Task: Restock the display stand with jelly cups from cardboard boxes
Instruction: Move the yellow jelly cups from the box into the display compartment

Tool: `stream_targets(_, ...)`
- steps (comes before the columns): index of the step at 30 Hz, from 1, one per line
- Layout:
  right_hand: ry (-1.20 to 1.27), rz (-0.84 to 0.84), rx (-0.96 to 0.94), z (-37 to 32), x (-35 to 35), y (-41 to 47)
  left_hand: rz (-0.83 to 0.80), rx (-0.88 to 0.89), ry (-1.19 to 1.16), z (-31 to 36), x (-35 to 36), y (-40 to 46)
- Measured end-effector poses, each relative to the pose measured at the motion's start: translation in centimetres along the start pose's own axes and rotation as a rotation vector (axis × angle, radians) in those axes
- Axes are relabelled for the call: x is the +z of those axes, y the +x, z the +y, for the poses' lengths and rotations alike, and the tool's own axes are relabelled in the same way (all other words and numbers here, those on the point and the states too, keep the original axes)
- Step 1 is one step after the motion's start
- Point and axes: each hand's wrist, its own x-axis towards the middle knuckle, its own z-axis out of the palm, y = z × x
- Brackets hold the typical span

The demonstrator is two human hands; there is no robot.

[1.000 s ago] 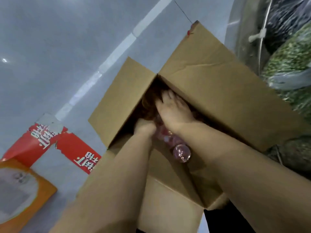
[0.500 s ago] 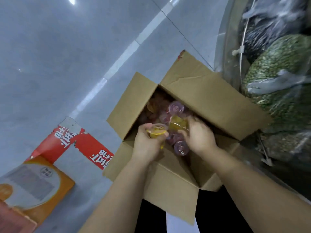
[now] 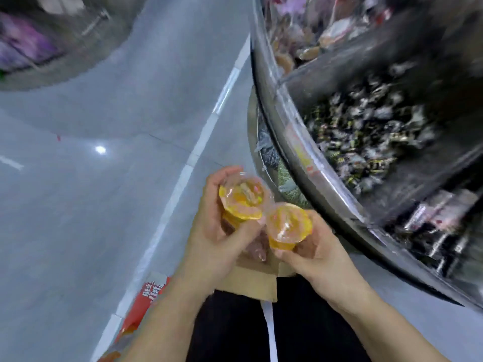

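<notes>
My left hand [image 3: 213,228] grips yellow jelly cups [image 3: 243,198] with clear lids, held up in front of me. Beside them, my right hand [image 3: 317,253] grips another yellow jelly cup [image 3: 288,224]; the cups touch. Below my hands lies the cardboard box [image 3: 257,282], mostly hidden by my hands and arms, with a pink cup [image 3: 257,250] showing inside it. The round display stand [image 3: 326,189] with a clear curved wall rises at the right, its nearest bin full of dark wrapped sweets [image 3: 371,142].
Grey tiled floor [image 3: 91,205] spreads to the left. A red and orange printed carton [image 3: 146,304] lies on the floor by my left arm. Another round stand [image 3: 52,43] is at the upper left. Further bins [image 3: 300,35] of the display stand hold wrapped snacks.
Both hands have lifted out of the box with yellow jelly cups. My view has swung up from the box to the display stand.
</notes>
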Motion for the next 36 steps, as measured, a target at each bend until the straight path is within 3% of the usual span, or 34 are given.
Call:
stream_targets(8, -0.257, 0.232, -0.536, -15.3, -5.7, -9.2, -0.227, 0.325, 0.194, 15.8, 9.2, 1.7)
stream_targets(13, -0.259, 0.388, -0.643, -19.9, -11.8, -12.5, -0.289, 0.424, 0.193, 19.0, 16.4, 2.8)
stream_targets(17, -0.253, 0.465, -0.72, -21.4, -16.2, -14.3, -0.332, 0.389, 0.133, 19.3, 21.7, 3.3)
stream_targets(21, -0.218, 0.527, -0.705, -21.8, -20.3, -15.2, -0.453, 0.36, 0.136, 19.8, 24.9, 4.1)
stream_targets(26, -0.162, 0.487, -0.62, -21.8, -24.2, -15.8, -0.548, 0.448, 0.286, 21.0, 27.2, 5.2)
stream_targets(31, -0.25, 0.574, -0.545, -21.5, -26.2, -15.7, -0.474, 0.757, 0.662, 22.6, 29.3, 6.5)
stream_targets(36, -0.334, 0.74, -0.562, -21.4, -25.9, -13.9, -0.332, 0.902, 0.869, 22.6, 30.7, 8.4)
